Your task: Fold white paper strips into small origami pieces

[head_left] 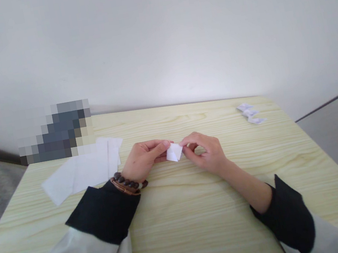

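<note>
A small piece of folded white paper (174, 152) is held above the middle of the table between my two hands. My left hand (148, 156) pinches its left side, thumb on top and fingers behind. At the paper's right edge, the thumb and index finger of my right hand (205, 150) close on its corner. A slanting fold line runs down the paper's face. Part of its upper left is covered by my left thumb.
White paper sheets (93, 168) lie overlapping at the left of the wood-grain table (187, 228). Several small folded paper pieces (250, 113) sit in a row at the back right. A pixelated dark object (62, 132) stands at the back left. Behind the table rises a white wall (153, 37).
</note>
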The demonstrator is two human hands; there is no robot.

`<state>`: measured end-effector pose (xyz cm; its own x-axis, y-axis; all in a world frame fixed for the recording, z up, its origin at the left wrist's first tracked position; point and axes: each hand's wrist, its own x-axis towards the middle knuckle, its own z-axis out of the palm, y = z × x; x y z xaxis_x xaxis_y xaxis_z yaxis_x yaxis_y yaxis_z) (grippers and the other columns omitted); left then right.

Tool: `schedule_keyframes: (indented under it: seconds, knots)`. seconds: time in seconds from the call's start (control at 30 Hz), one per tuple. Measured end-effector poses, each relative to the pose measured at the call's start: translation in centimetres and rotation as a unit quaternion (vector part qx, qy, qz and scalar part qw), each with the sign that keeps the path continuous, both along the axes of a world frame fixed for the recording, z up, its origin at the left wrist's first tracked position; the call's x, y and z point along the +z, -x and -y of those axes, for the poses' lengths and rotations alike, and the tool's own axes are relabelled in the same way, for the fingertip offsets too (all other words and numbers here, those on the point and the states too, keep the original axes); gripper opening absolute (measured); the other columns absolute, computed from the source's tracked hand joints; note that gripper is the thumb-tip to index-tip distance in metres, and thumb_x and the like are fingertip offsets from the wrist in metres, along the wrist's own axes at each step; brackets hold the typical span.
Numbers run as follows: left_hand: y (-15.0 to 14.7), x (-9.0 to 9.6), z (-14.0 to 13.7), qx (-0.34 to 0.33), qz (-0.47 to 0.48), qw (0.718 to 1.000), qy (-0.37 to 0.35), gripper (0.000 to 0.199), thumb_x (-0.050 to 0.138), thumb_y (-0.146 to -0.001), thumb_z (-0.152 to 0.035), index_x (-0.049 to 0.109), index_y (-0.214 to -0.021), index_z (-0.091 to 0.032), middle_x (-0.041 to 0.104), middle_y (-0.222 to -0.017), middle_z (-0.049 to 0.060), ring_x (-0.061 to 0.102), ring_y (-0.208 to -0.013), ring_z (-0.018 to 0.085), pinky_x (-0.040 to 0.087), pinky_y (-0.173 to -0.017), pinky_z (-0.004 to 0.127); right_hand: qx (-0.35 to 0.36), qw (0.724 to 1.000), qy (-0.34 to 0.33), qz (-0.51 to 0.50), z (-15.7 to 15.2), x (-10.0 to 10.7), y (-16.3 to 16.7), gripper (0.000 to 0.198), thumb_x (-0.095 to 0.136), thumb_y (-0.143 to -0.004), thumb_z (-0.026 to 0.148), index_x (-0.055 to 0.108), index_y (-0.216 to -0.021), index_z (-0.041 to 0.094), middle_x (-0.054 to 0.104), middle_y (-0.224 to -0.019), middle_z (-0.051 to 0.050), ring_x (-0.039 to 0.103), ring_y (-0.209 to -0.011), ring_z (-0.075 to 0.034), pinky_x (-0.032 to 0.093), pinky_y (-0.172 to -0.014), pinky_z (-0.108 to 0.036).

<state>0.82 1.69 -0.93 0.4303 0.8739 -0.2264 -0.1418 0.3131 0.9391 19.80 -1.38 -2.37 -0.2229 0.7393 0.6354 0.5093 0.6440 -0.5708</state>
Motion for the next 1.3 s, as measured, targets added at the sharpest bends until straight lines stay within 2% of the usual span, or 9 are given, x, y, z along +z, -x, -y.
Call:
schedule_keyframes:
  seconds: [0.27, 0.43, 0.6, 0.73, 0.93, 1.1, 1.2, 1.3]
  knots:
    - [0.0, -0.1, 0.0, -0.002, 0.004, 1.0, 0.006, 0.027, 0.075, -0.068, -0.037, 0.074, -0.083, -0.015, 0.074, -0.084, 0.006, 0.068, -0.081, 0.019, 0.055, -0.079, 0.031, 0.042, 0.987, 0.114, -0.104, 0.1, -0.1, -0.2, 0.009, 0.054, -0.082, 0.017, 0.06, -0.088, 0.018, 0.063, -0.079, -0.001, 0.06, -0.056, -0.008, 0.051, -0.054, -0.021]
    - [-0.2, 0.0, 0.1, 0.022, -0.048, 0.998, -0.027, 0.032, 0.075, -0.066, -0.042, 0.075, -0.084, -0.015, 0.074, -0.085, 0.006, 0.068, -0.081, 0.021, 0.056, -0.079, 0.034, 0.045, 0.976, 0.192, -0.087, 0.0, 0.3, -0.3, 0.015, 0.05, -0.087, 0.029, 0.06, -0.086, 0.017, 0.054, -0.058, 0.003, 0.05, -0.048, -0.009, 0.039, -0.046, -0.02]
    - [-0.4, 0.2, 0.3, 0.039, -0.075, 0.995, -0.044, 0.033, 0.076, -0.064, -0.043, 0.075, -0.083, -0.015, 0.074, -0.085, 0.006, 0.068, -0.082, 0.022, 0.057, -0.078, 0.033, 0.027, 0.978, 0.207, -0.009, -0.2, 0.8, 0.0, 0.025, 0.052, -0.086, 0.033, 0.06, -0.07, 0.016, 0.054, -0.057, 0.002, 0.042, -0.048, -0.007, 0.033, -0.047, -0.021]
    - [-0.3, 0.1, 0.3, 0.037, -0.054, 0.997, -0.032, 0.03, 0.077, -0.065, -0.04, 0.075, -0.083, -0.016, 0.075, -0.086, 0.006, 0.068, -0.082, 0.021, 0.057, -0.076, 0.031, 0.038, 0.975, 0.219, -0.01, -0.2, 0.9, 0.0, 0.027, 0.05, -0.088, 0.031, 0.061, -0.069, 0.015, 0.056, -0.059, 0.001, 0.043, -0.05, -0.008, 0.033, -0.048, -0.021]
    - [-0.5, 0.6, 0.3, 0.042, -0.083, 0.995, -0.04, 0.034, 0.076, -0.064, -0.043, 0.075, -0.083, -0.015, 0.075, -0.085, 0.007, 0.069, -0.082, 0.024, 0.058, -0.075, 0.033, 0.043, 0.976, 0.214, -0.018, -0.2, 0.8, -0.1, 0.028, 0.05, -0.088, 0.033, 0.059, -0.068, 0.016, 0.054, -0.058, 0.002, 0.042, -0.049, -0.007, 0.032, -0.046, -0.02]
    - [-0.4, 0.9, 0.4, -0.024, -0.08, 0.996, -0.037, 0.045, 0.079, -0.061, -0.04, 0.072, -0.098, -0.017, 0.075, -0.083, 0.006, 0.07, -0.083, 0.025, 0.058, -0.076, 0.034, 0.046, 0.973, 0.22, -0.046, -0.3, 0.6, -0.1, 0.027, 0.049, -0.089, 0.034, 0.061, -0.073, 0.016, 0.057, -0.061, 0.001, 0.045, -0.051, -0.008, 0.034, -0.047, -0.02]
    - [-0.4, 0.9, 0.4, -0.051, -0.094, 0.993, -0.051, 0.038, 0.08, -0.06, -0.037, 0.074, -0.092, -0.017, 0.075, -0.082, 0.005, 0.07, -0.08, 0.023, 0.058, -0.076, 0.032, 0.045, 0.975, 0.216, -0.037, -0.3, 0.6, -0.1, 0.025, 0.049, -0.088, 0.031, 0.059, -0.07, 0.016, 0.053, -0.058, 0.002, 0.043, -0.05, -0.008, 0.032, -0.046, -0.02]
    - [-0.4, 0.8, 0.5, -0.038, -0.105, 0.992, -0.056, 0.033, 0.078, -0.062, -0.037, 0.075, -0.088, -0.017, 0.075, -0.082, 0.004, 0.07, -0.078, 0.022, 0.058, -0.077, 0.032, 0.048, 0.977, 0.208, -0.027, -0.3, 0.7, 0.0, 0.025, 0.048, -0.088, 0.028, 0.058, -0.069, 0.016, 0.052, -0.057, 0.003, 0.042, -0.049, -0.007, 0.031, -0.046, -0.02]
